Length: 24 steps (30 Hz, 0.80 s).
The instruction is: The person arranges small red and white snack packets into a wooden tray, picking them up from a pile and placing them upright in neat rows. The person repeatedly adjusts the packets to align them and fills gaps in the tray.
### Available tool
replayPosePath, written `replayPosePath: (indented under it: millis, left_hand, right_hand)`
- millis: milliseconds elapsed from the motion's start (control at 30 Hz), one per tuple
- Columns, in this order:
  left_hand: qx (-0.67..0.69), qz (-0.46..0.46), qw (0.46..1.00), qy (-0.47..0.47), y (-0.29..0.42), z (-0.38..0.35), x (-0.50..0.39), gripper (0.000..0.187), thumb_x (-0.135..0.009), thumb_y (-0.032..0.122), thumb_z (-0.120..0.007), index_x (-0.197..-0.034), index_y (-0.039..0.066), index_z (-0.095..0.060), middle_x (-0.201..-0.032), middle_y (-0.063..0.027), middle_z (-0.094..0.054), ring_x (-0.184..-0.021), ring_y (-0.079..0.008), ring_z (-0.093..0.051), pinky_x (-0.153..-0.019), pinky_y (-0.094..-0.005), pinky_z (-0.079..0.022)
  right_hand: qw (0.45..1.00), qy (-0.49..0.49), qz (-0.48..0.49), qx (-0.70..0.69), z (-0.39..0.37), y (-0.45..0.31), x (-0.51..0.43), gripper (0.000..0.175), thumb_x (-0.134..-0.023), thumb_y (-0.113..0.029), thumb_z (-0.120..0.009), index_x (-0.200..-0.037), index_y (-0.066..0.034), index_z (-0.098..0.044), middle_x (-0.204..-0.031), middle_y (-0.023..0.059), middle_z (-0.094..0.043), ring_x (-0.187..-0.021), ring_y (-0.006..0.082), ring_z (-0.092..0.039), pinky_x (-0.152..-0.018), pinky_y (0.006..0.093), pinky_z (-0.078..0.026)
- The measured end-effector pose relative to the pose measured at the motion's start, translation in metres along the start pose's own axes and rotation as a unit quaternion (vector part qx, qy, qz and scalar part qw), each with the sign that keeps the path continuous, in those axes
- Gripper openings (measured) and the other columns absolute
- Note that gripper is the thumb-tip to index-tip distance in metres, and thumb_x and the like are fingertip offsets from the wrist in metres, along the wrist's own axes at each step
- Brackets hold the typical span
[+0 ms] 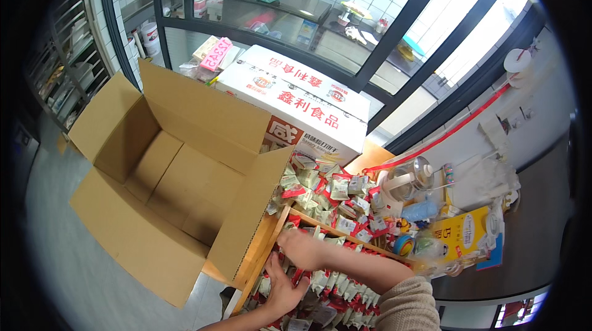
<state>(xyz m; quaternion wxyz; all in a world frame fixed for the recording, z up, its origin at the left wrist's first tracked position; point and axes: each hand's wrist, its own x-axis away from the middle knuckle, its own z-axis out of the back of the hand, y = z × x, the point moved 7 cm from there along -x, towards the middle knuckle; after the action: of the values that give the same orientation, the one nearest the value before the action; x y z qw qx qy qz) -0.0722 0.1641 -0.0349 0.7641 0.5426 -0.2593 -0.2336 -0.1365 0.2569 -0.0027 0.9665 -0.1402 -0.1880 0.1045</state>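
Note:
Below me is a wooden drawer, packed with rows of small wrapped packets in pale green and red. My left hand lies over the packets by the drawer's left side, thumb and fingers apart, nothing visibly held. Just beyond it, my right hand reaches down into the drawer's far left corner. Its fingers are curled and partly hidden, so I cannot tell whether they hold a packet. A loose heap of similar packets lies on the surface beyond the drawer.
A large open cardboard box stands left, its flaps spread, one flap beside the drawer. Behind the heap sits a white printed carton. A glass kettle, a blue roll and a yellow package crowd the right.

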Motion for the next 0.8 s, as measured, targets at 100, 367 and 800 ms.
replayPosePath:
  millis: [100, 367, 800]
  left_hand:
    - [0.009, 0.053, 0.997, -0.063, -0.018, -0.015, -0.013, 0.101, -0.08, 0.034, -0.066, -0.14, -0.016, -0.002, -0.145, -0.039, 0.001, -0.139, -0.049, -0.002, -0.113, -0.0471, -0.013]
    - [-0.03, 0.024, 0.998, -0.049, -0.016, -0.016, -0.017, 0.094, -0.082, 0.031, -0.067, -0.137, -0.018, -0.008, -0.145, -0.0361, -0.003, -0.137, -0.0484, -0.007, -0.112, -0.0465, -0.015]
    - [-0.009, -0.131, 0.991, 0.018, 0.027, 0.04, 0.012, 0.06, -0.078, 0.017, -0.068, -0.126, -0.005, -0.039, -0.139, -0.0311, -0.025, -0.126, -0.0457, -0.034, -0.106, -0.0488, -0.029]
  right_hand:
    - [0.966, 0.059, -0.204, -0.146, 0.034, 0.093, -0.024, 0.04, -0.074, -0.017, -0.064, -0.107, 0.0026, -0.053, -0.119, 0.0265, -0.05, -0.106, 0.0449, -0.053, -0.083, 0.046, -0.049]
    - [0.961, -0.018, -0.266, 0.073, -0.02, 0.161, -0.136, 0.089, -0.069, -0.047, -0.077, -0.143, -0.0286, -0.031, -0.132, 0.0189, -0.041, -0.114, 0.0389, -0.051, -0.089, 0.0478, -0.049]
    - [0.956, 0.19, -0.212, -0.075, 0.049, 0.139, -0.069, 0.032, -0.079, -0.018, -0.064, -0.11, -0.0136, -0.065, -0.108, 0.0096, -0.061, -0.106, 0.0333, -0.054, -0.092, 0.042, -0.045]
